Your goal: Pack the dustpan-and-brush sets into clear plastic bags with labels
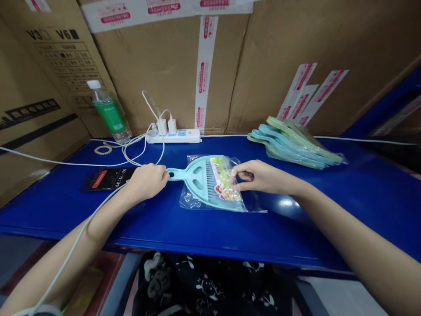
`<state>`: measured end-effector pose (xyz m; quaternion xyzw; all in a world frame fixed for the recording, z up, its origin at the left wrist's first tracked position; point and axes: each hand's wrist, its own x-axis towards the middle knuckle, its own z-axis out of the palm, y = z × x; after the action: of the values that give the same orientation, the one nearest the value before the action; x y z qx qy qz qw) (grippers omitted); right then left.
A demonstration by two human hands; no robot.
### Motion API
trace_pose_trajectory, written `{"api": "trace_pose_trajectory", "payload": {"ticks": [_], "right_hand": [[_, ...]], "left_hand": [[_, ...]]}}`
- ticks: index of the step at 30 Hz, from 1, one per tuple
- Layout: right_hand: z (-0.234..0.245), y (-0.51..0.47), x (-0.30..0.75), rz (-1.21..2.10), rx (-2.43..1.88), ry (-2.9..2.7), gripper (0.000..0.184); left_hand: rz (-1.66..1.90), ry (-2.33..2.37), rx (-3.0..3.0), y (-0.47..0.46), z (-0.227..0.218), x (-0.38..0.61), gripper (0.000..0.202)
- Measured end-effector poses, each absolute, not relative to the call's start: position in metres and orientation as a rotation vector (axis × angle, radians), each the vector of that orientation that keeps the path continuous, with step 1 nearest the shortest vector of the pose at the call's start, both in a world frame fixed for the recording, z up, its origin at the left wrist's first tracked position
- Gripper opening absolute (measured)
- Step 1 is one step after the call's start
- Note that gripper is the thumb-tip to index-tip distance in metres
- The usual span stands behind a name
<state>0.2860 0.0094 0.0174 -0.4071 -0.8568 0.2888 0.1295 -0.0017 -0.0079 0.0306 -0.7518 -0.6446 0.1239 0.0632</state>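
A light teal dustpan-and-brush set (197, 175) lies on the blue table (345, 193), its head inside a clear plastic bag (217, 202) with a colourful paper label. My left hand (148, 181) is closed round the end of the teal handle. My right hand (258, 176) pinches the bag's right edge beside the label.
A stack of bagged green and teal dustpan sets (292, 142) lies at the back right. A power strip (174, 136) with chargers and white cables, a green-labelled bottle (108, 115), a bead bracelet (103, 149) and a phone (110, 178) sit at the left. Cardboard boxes wall the back.
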Motion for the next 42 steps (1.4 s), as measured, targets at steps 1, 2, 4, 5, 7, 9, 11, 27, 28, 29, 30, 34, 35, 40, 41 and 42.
{"api": "trace_pose_trajectory", "payload": {"ticks": [1,2,4,5,7,9,11,27,28,29,30,34,35,40,41,42], "right_hand": [[0.017,0.01,0.286,0.816,-1.185,-2.481,0.034],[0.016,0.01,0.286,0.797,-1.195,-2.473,0.038],[0.014,0.01,0.286,0.77,-1.203,-2.474,0.048],[0.013,0.01,0.285,0.753,-1.194,-2.482,0.051],[0.011,0.009,0.284,0.712,-1.167,-2.505,0.054],[0.007,0.008,0.283,0.688,-1.151,-2.532,0.054],[0.004,0.008,0.281,0.683,-1.159,-2.551,0.054],[0.013,0.002,0.28,0.497,-1.262,-2.602,0.057],[0.013,0.002,0.281,0.492,-1.267,-2.621,0.058],[0.014,0.003,0.283,0.484,-1.275,-2.639,0.059],[0.014,0.003,0.285,0.47,-1.288,-2.655,0.061],[0.014,0.009,0.299,0.301,-1.439,-2.695,0.072],[0.014,0.01,0.301,0.251,-1.486,-2.706,0.074],[0.014,0.01,0.301,0.263,-1.676,-2.77,0.074],[0.015,0.009,0.3,0.276,-1.704,-2.773,0.075],[0.016,0.007,0.298,0.275,-1.721,-2.775,0.075]], "left_hand": [[0.379,-1.948,-2.269,-0.008,0.031,-0.002,0.039],[0.384,-1.95,-2.267,-0.008,0.031,-0.001,0.038],[0.39,-1.955,-2.266,-0.008,0.032,-0.001,0.037],[0.389,-1.958,-2.265,-0.008,0.032,-0.001,0.037],[0.383,-1.962,-2.263,-0.009,0.032,-0.001,0.037],[0.378,-1.963,-2.264,-0.009,0.032,0.0,0.037],[0.381,-1.962,-2.269,-0.009,0.033,0.0,0.037],[0.394,-1.947,-2.287,-0.01,0.034,0.0,0.037],[0.394,-1.946,-2.286,-0.01,0.035,0.0,0.037],[0.396,-1.945,-2.284,-0.01,0.035,0.0,0.037],[0.4,-1.943,-2.282,-0.01,0.036,0.0,0.037],[0.405,-1.933,-2.273,-0.01,0.036,0.001,0.037],[0.405,-1.931,-2.272,-0.01,0.037,0.001,0.037],[0.415,-1.923,-2.261,-0.011,0.037,0.0,0.036],[0.416,-1.921,-2.258,-0.01,0.037,0.0,0.036],[0.417,-1.918,-2.255,-0.01,0.037,0.0,0.036]]}}
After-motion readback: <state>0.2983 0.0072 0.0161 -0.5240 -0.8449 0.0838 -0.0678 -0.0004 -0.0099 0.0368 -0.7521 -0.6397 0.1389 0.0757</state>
